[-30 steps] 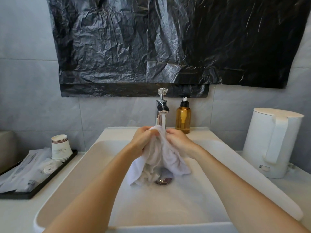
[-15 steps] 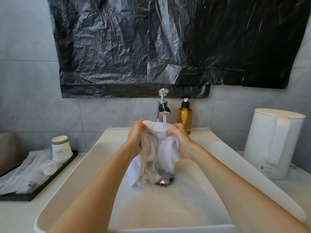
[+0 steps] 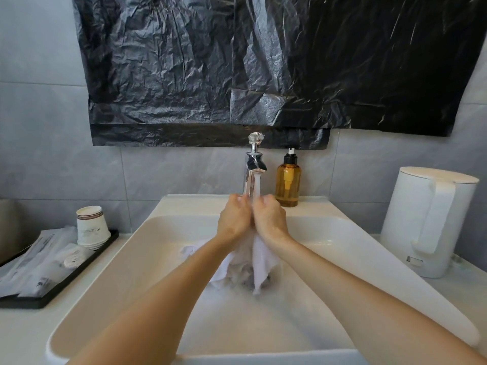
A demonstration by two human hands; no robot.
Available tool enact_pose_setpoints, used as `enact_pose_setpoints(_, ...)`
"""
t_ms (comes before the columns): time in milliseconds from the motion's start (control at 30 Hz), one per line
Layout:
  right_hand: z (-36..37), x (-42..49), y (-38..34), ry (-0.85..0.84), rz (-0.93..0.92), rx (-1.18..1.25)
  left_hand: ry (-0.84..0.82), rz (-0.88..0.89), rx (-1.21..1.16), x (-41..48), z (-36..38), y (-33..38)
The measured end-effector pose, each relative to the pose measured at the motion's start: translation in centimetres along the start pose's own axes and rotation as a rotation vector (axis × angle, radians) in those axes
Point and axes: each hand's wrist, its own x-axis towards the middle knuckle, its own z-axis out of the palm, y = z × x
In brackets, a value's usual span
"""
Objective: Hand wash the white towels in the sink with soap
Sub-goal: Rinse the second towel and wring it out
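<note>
Forearms enter from the bottom edge, cut off there before the elbows, and reach across the white rectangular ceramic sink (image 3: 147,259), whose front rim is partly out of frame. Low in the basin hangs the wet white cloth towel (image 3: 261,262), its lower folds bunched over the drain, which is hidden; whether it is one towel or more cannot be told. The left hand (image 3: 233,219) and right hand (image 3: 269,219) press together knuckle to knuckle above it. Both have their fingers curled tight round the towel's gathered top, and the fingertips are turned away and mostly unseen.

Just behind the hands, the chrome tap with a faceted knob (image 3: 254,164) runs a thin stream of water down to where they meet. The amber pump bottle with a black top (image 3: 288,180) stands beside it on the back ledge. To the right sits a white plastic kettle (image 3: 427,219). To the left, a black tray (image 3: 52,292) holds stacked paper cups (image 3: 92,225) and wrapped packets with unreadable print. A crinkled black plastic sheet (image 3: 237,61) covers the grey tiled wall above, its top cut off.
</note>
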Motion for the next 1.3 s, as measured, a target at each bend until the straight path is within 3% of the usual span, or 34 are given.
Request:
enact_pose_setpoints(167,-0.8,-0.4,0.5,-0.072,-0.246,-0.273,-0.044,0.176,0.346,-1.1,-0.6,0.5)
enact_pose_setpoints(333,-2.2,-0.5,0.4,-0.039,-0.448,-0.582,-0.047,0.161,0.396,-1.9,-0.5,0.9)
enact_pose_setpoints(433,-3.5,-0.1,1.0,0.017,-0.385,-0.384,-0.143,0.117,0.214,-1.8,-0.3,1.3)
enact_pose_setpoints(533,-4.6,1.4,1.5,0.088,-0.258,-0.067,-0.401,0.061,0.191,-1.9,-0.9,0.6)
enact_pose_setpoints(633,-5.9,2.6,1.3,0.140,-0.109,0.230,-0.613,0.030,0.608,-2.5,-1.7,-0.5)
enact_pose_setpoints(700,-6.2,3.1,1.2,0.136,-0.054,0.324,-0.577,0.081,0.907,-2.6,-1.5,-1.1)
enact_pose_setpoints(767,-6.4,3.3,1.2,0.142,-0.024,0.361,-0.505,0.090,0.955,-2.0,-1.5,-1.3)
enact_pose_setpoints(867,-6.9,3.5,1.9,0.225,-0.043,0.214,-0.339,0.027,0.737,-0.8,-2.7,-0.8)
enact_pose_setpoints(1000,-6.8,2.9,3.9,0.222,-0.047,-0.409,-0.067,-0.064,0.126,-0.1,-3.7,0.7)
enact_pose_setpoints(1167,-6.7,2.5,4.7,0.081,0.074,-0.872,-0.218,-0.126,-0.078,-0.7,-2.0,1.2)
enact_pose_setpoints(1233,-6.4,2.4,4.3,0.056,-0.071,-0.763,-0.265,-0.142,-0.089,-0.7,-1.5,0.9)
enact_pose_setpoints(1300,-5.2,1.8,3.2,-0.073,-0.154,-0.282,-0.242,-0.151,-0.121,-0.7,-1.1,0.8)
